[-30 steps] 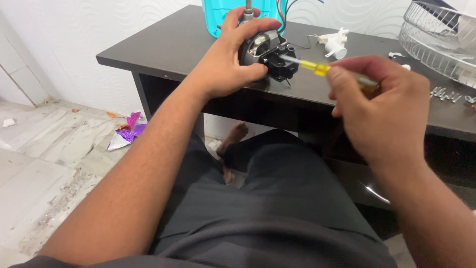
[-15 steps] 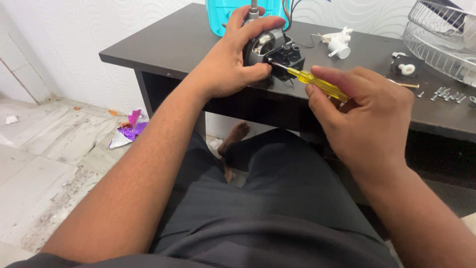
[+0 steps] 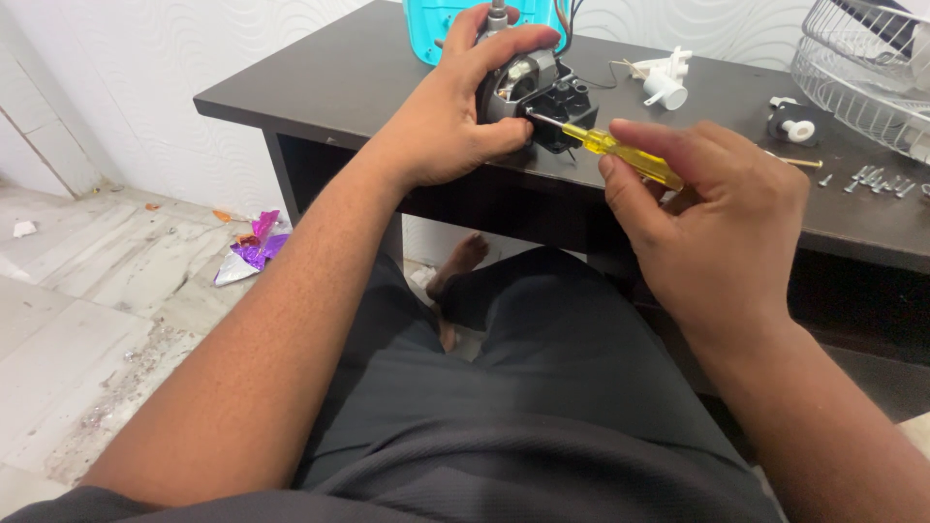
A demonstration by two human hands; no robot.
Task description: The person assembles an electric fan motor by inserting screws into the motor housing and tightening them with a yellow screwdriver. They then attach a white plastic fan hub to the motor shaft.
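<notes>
seated at a dark table (image 3: 320, 92), head view looking down over the lap. the left hand (image 3: 450, 126) is wrapped around a small fan motor (image 3: 533, 97) at the near edge of the table, thumb low on the near side, fingers curled over the top. the motor's shaft points up and away, and its black and grey housing shows between the fingers.

the right hand (image 3: 717, 223) is closed on a yellow-handled screwdriver (image 3: 620, 153), pinched between thumb and forefinger. the metal tip reaches left into the motor housing, just beside the left thumb. whether the tip is seated in a screw head cannot be told; the spot is too small.

behind the motor: a turquoise plastic body (image 3: 455, 19), partly cut off at the top. to the right on the table: white plastic parts (image 3: 664, 82), a small black and white knob (image 3: 794, 124), loose screws (image 3: 877, 179), and a wire fan guard (image 3: 857, 73) at the corner.

judgement on doing the step well: keep the motor braced hard against the table edge so it does not rock, hold the driver in line with the screw, and press inward while turning so the tip does not slip toward the left thumb.
</notes>
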